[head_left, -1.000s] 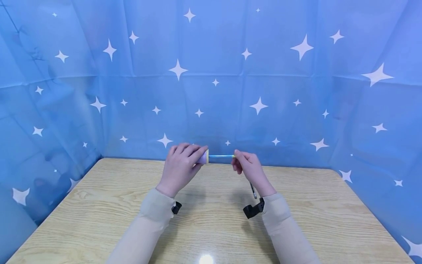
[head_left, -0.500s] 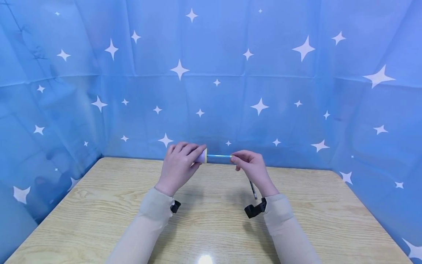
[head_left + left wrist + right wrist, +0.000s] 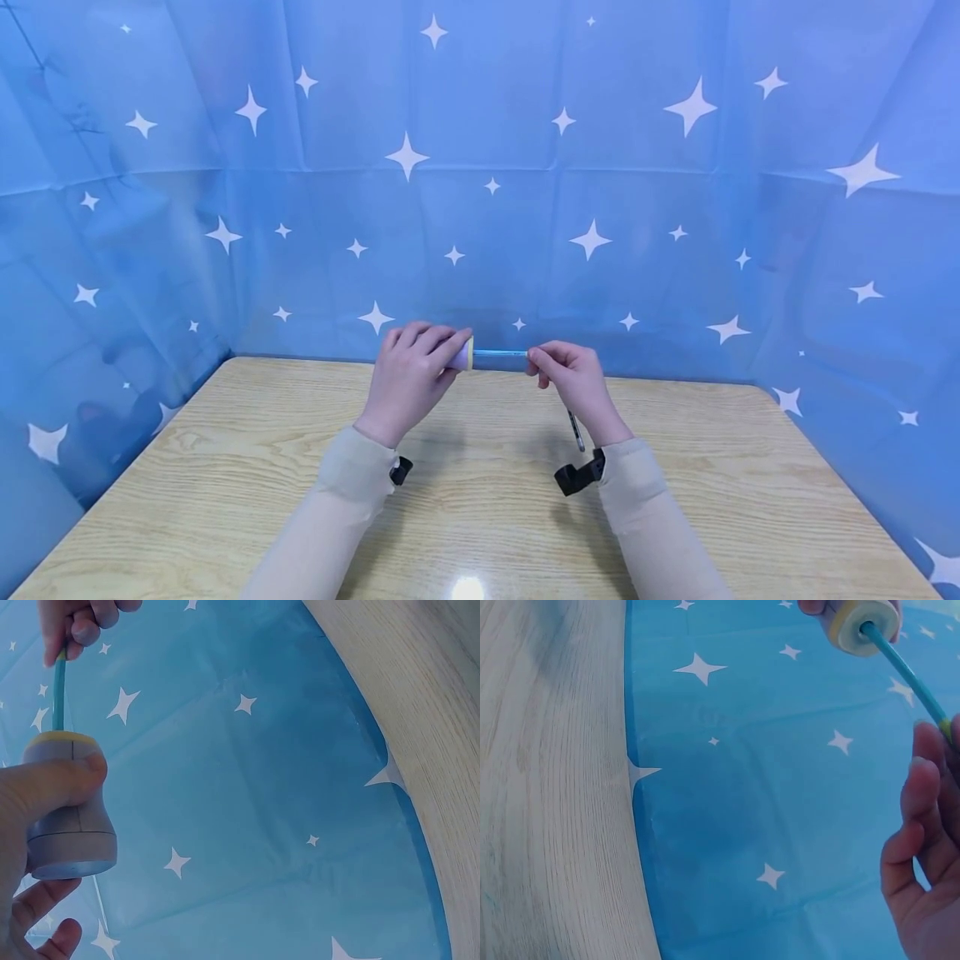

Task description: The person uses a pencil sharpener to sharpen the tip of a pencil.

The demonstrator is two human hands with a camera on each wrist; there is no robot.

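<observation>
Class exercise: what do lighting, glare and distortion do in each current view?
Head view: glare spot on the table, bottom centre, soft shadows near the sleeves; left wrist view: purple sharpener shaded, table edge bowed, probably by the lens; right wrist view: blue pencil fairly sharp, blurry shadow at upper left.

Backdrop [image 3: 517, 242]: blue, creased, with white stars [image 3: 589, 240] (four-pointed, we see).
Surface [image 3: 480, 483]: pale wood grain; we notice glare [image 3: 468, 589].
</observation>
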